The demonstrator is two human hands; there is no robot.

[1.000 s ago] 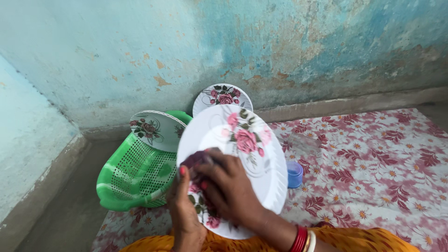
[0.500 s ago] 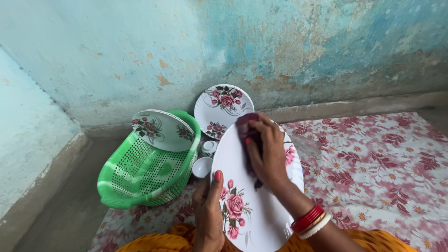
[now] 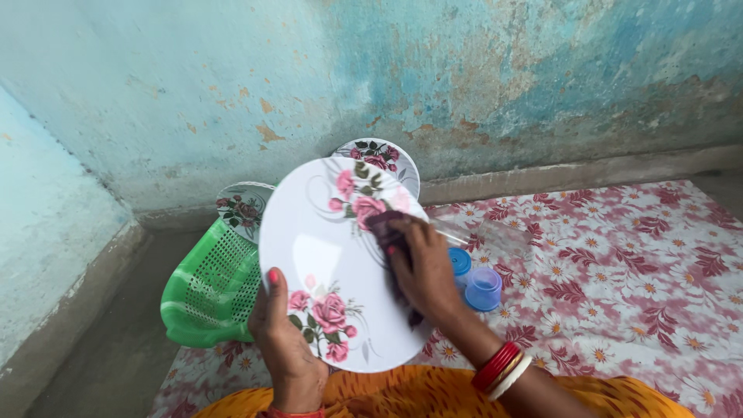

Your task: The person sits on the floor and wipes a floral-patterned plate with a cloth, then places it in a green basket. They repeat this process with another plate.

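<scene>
A large white plate (image 3: 325, 240) with pink roses stands tilted up in front of me. My left hand (image 3: 285, 334) grips its lower left rim, thumb on the face. My right hand (image 3: 422, 267) presses a dark maroon cloth (image 3: 387, 228) against the plate's right side, just below the upper rose print. Red and white bangles ring my right wrist.
A green plastic basket (image 3: 209, 290) sits left on the floor with a rose plate (image 3: 238, 207) in it. Another rose plate (image 3: 383, 157) leans on the blue peeling wall. Two small blue cups (image 3: 481, 288) and a clear glass (image 3: 495, 236) lie on the red floral mat (image 3: 619, 263).
The plate has swung left and turned, now covering more of the basket. My right hand with the cloth has slid from the top rim down to the plate's right side.
</scene>
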